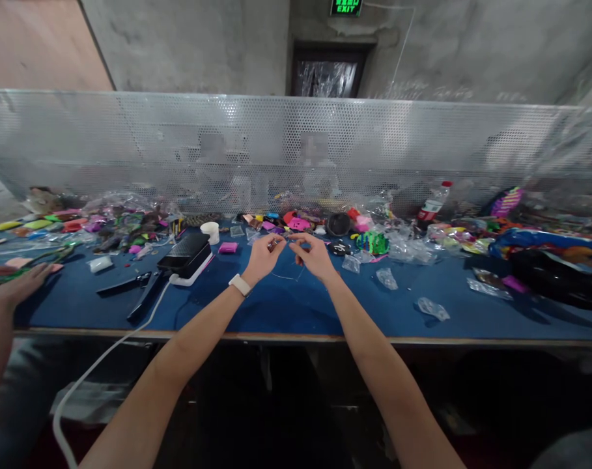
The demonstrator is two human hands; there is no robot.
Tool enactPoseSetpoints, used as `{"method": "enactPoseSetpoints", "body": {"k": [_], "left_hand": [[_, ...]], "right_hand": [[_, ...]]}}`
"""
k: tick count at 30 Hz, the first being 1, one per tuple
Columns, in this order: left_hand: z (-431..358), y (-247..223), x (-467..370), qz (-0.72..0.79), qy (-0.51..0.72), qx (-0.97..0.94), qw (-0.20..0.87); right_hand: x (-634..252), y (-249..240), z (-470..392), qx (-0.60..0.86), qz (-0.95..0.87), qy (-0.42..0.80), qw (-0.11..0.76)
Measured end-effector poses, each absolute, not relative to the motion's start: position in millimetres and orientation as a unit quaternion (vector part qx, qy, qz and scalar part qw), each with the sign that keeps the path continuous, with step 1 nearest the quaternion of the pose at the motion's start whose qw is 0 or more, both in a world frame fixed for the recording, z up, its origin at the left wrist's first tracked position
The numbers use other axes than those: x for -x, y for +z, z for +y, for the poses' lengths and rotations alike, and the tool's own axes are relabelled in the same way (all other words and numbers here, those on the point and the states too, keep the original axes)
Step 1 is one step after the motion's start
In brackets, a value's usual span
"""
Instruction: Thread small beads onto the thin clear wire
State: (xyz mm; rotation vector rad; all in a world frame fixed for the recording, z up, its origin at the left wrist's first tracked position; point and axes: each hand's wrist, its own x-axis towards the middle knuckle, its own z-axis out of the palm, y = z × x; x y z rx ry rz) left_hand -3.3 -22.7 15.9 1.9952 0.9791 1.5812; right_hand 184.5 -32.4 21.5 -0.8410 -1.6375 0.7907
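Head view: thin thread sags below left hand, right hand; both pinched, contents unclear.

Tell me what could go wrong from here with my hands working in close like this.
The thin strand below your left hand and right hand is hard to see against the blue table, so it might snag or slip away. Your left forearm could catch the white cable hanging over the edge and tug it. A careless reach might also tip the red-capped bottle standing among the clutter.
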Motion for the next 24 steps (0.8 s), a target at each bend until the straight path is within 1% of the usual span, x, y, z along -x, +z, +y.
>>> {"method": "enactPoseSetpoints", "body": {"k": [7, 12, 14, 20, 24], "left_hand": [[-20.3, 13.7, 3.4, 0.357, 0.566, -0.715, 0.202], [-20.4, 12.7, 4.1, 0.358, 0.561, -0.717, 0.206], [-19.8, 12.4, 4.2, 0.359, 0.559, -0.720, 0.201], [-17.1, 11.4, 4.0, 0.360, 0.551, -0.725, 0.201], [-16.0, 10.6, 4.2, 0.367, 0.548, -0.722, 0.209]], "right_hand": [[-178.2, 18.6, -34.3, 0.365, -0.662, 0.383, 0.531], [-181.0, 18.2, -32.7, 0.372, -0.687, 0.353, 0.515], [-181.6, 19.9, -34.1, 0.371, -0.690, 0.360, 0.507], [-177.1, 24.1, -39.4, 0.356, -0.615, 0.487, 0.508], [-175.6, 23.6, -37.9, 0.357, -0.573, 0.546, 0.496]]}}
